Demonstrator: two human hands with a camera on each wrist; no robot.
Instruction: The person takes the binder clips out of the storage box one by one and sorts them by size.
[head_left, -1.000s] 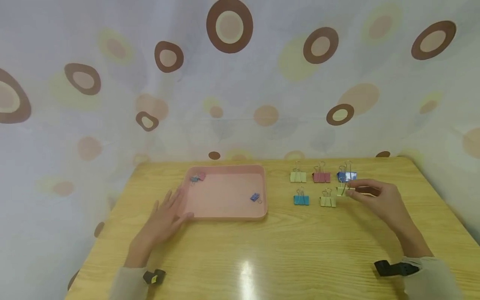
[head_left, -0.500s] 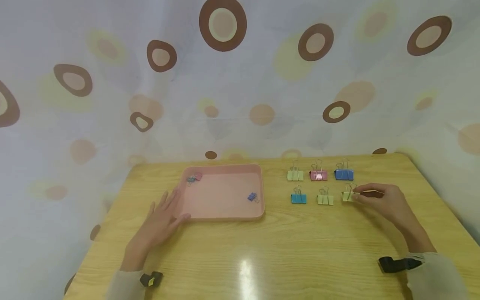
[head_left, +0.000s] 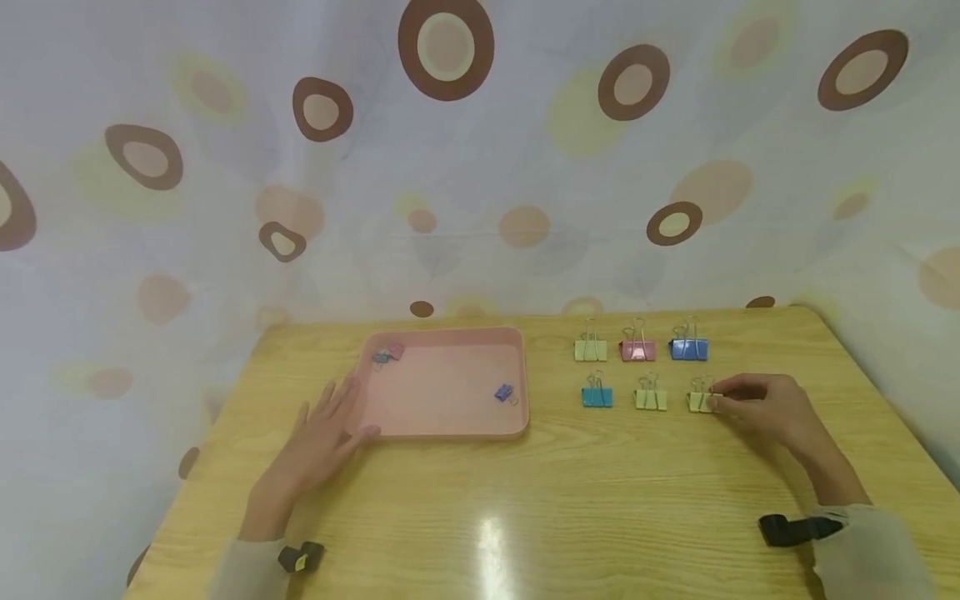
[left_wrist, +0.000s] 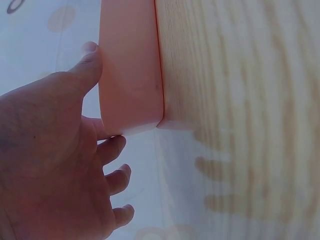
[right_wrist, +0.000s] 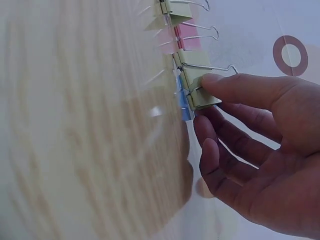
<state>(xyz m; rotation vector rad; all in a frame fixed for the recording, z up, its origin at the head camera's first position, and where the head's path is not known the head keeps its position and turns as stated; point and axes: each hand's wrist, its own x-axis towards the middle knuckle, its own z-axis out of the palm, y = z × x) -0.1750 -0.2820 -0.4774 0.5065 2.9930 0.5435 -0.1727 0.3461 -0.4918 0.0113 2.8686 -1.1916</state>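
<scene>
Your right hand [head_left: 765,408] pinches a yellow-green binder clip [head_left: 702,402] resting on the counter [head_left: 570,500], at 3 o'clock of the near row. Set it level with its neighbours, evenly spaced. Your left hand [head_left: 318,442], fingers flat, steadies the pink tray [head_left: 442,432] at 9 o'clock.
</scene>
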